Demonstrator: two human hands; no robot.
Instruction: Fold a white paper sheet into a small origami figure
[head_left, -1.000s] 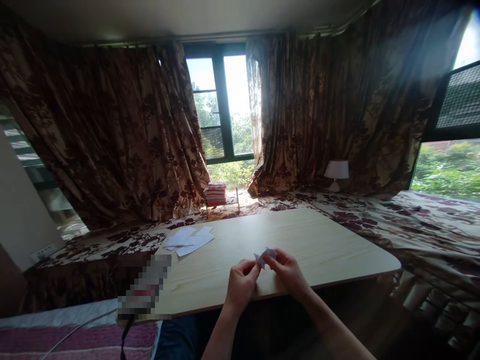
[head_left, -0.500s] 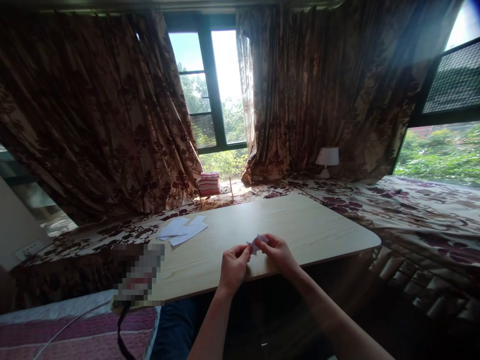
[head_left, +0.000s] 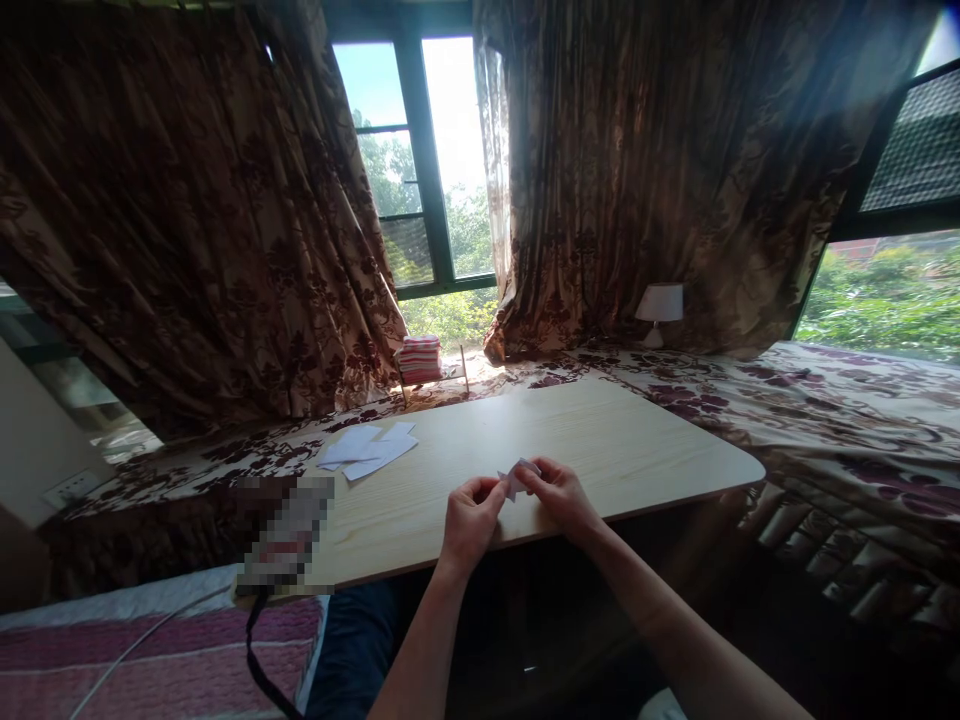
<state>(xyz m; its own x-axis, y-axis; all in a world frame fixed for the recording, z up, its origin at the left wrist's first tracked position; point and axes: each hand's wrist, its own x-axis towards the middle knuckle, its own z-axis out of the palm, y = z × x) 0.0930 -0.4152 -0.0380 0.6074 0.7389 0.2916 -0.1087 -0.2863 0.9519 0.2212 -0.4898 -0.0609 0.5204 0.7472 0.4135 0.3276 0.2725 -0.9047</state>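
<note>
Between my two hands is a small folded piece of white paper (head_left: 514, 484), held above the near edge of the light wooden table (head_left: 540, 425). My left hand (head_left: 474, 515) pinches its left end between thumb and fingers. On the other side, my right hand (head_left: 559, 497) grips the paper's right part, thumb on the near face. Fingers cover much of the paper, so its full folded shape cannot be made out. Several loose white paper sheets (head_left: 382, 457) lie overlapping on the table's left part.
A blurred-out object (head_left: 289, 535) with a dark strap sits at the table's left corner. Behind the table, a pile of striped cloth (head_left: 420, 358) and a small white lamp (head_left: 660, 303) stand on the patterned ledge cover (head_left: 697, 385). A pink quilt (head_left: 187, 650) lies at lower left.
My hands keep hold of the folded paper; the fingers have shifted slightly and the paper's angle differs a little. The whole view has tilted slightly.
</note>
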